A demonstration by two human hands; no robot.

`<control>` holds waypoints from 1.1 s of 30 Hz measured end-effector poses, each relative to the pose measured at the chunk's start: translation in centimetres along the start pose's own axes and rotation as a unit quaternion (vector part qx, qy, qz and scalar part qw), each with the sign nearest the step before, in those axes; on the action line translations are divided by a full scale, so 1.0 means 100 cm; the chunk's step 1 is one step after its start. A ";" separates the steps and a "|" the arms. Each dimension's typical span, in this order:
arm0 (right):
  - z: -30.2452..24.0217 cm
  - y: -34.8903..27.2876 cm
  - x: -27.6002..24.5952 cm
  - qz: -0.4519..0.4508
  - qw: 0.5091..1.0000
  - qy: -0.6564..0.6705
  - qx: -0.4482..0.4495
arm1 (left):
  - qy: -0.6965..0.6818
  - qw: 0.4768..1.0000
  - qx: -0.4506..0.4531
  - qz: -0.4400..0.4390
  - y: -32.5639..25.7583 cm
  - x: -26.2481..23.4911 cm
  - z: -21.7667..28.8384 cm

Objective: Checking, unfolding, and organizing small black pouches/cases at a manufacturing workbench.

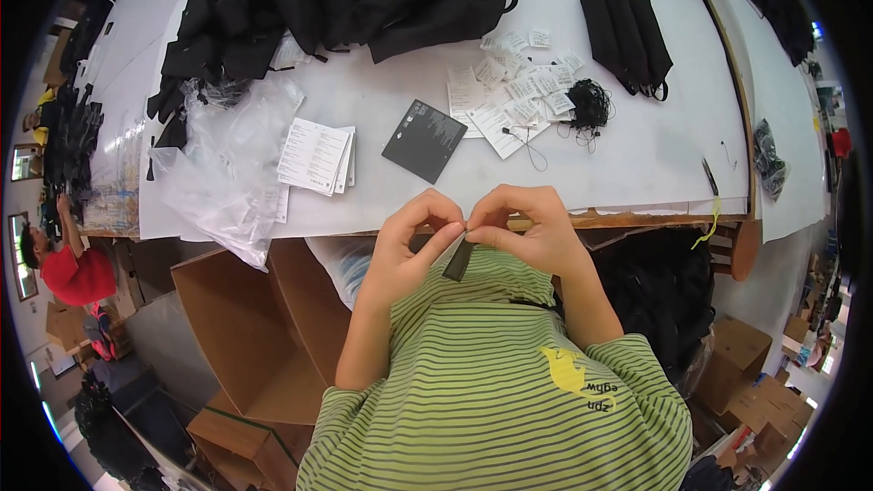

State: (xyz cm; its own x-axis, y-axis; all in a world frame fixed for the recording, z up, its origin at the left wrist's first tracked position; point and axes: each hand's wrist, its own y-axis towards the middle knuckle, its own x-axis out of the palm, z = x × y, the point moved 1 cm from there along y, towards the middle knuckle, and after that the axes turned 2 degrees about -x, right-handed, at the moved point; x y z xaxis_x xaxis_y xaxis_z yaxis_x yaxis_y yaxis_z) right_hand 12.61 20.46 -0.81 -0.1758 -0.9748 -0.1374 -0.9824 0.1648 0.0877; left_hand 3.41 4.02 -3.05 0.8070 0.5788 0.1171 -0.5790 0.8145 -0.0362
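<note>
In front of my chest, at the table's near edge, both hands meet fingertip to fingertip. My left hand pinches the upper end of a dark hang tag, seen nearly edge-on and tilted downward. My right hand pinches the same end, thumb and forefinger pressed together; anything fine between the fingertips is too small to make out. Just beyond lies a flat black printed card. To its left is a stack of white printed cards. A tangle of black tag strings lies beside scattered white labels.
Black garments are heaped at the far left, above clear plastic bags. Folded black pieces lie at the far right. Small snips with a yellow cord rest near the right edge. An open cardboard box stands below left. A person in red is farther left.
</note>
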 end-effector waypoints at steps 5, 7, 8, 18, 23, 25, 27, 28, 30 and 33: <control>-0.001 -0.004 -0.005 -0.071 0.984 0.153 0.063 | -0.032 0.999 0.031 -0.025 0.003 0.009 0.014; -0.005 -0.005 -0.007 -0.049 0.977 0.186 0.089 | -0.031 0.999 0.022 -0.036 0.008 0.012 0.017; -0.006 -0.006 -0.008 -0.028 0.968 0.218 0.118 | -0.002 0.999 0.045 -0.021 0.012 0.012 0.016; 0.013 -0.016 -0.033 0.094 0.964 0.183 0.170 | 0.310 0.924 0.195 0.112 0.192 0.023 0.030; 0.006 -0.031 -0.037 0.127 0.962 0.190 0.147 | 0.644 0.731 0.145 0.171 0.278 -0.001 -0.006; 0.013 -0.037 -0.042 0.144 0.961 0.187 0.145 | 0.680 0.725 0.073 0.084 0.276 0.002 -0.007; 0.022 -0.039 -0.042 0.160 0.957 0.192 0.146 | 0.632 0.756 0.155 0.073 0.245 0.005 -0.012; 0.027 -0.036 -0.041 0.157 0.958 0.179 0.160 | 0.634 0.755 0.151 0.071 0.236 0.004 -0.017; 0.030 -0.030 -0.039 0.145 0.959 0.166 0.177 | 0.591 0.761 0.248 0.098 0.220 0.004 -0.022; 0.030 -0.022 -0.037 0.128 0.965 0.159 0.162 | 0.539 0.797 0.245 0.117 0.185 0.008 -0.015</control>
State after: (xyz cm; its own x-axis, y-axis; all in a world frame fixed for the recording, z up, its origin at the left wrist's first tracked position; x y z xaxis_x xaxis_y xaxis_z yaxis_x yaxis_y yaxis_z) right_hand 15.24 24.16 -3.45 -0.4374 -0.8844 0.1628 -0.8868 0.3942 -0.2415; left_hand -6.48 19.54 -5.13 0.1483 0.6249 -0.7665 -0.4906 0.7194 0.4916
